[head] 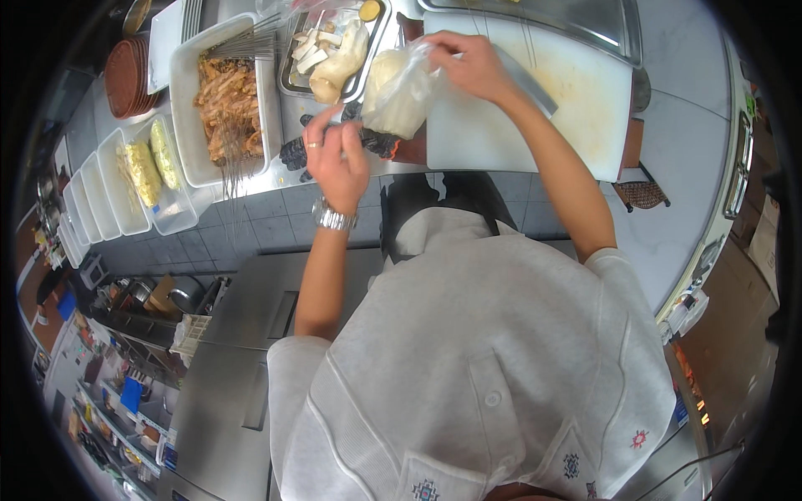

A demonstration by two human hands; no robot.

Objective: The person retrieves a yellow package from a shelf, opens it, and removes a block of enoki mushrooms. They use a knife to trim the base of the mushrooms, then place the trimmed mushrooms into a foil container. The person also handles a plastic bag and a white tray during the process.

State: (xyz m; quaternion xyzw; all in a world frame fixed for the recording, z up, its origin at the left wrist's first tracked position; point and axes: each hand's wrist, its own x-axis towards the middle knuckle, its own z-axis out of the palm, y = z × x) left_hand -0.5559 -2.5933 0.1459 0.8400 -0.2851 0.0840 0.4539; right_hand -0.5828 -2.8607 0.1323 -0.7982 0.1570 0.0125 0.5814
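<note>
My right hand (467, 66) pinches the gathered top of a clear plastic bag (398, 94) with pale contents, at the left edge of a white cutting board (532, 131). Left of the bag, my left hand (338, 160) is raised with curled fingers; whether its fingertips hold anything is unclear. Black gloves (376, 143) lie on the steel counter beneath and beside it. Beyond the hands, a metal tray (285, 84) holds a whole king oyster mushroom (348, 59) and cut pieces (311, 61). A wide knife blade (526, 81) lies on the board, partly behind my right forearm.
At the left, a white tub (182, 125) holds skewered meat (225, 94), with metal skewers (232, 147) over its near edge. Farther left are clear plastic containers (106, 200) and stacked brown plates (128, 78). A steel tray (630, 37) stands behind the cutting board.
</note>
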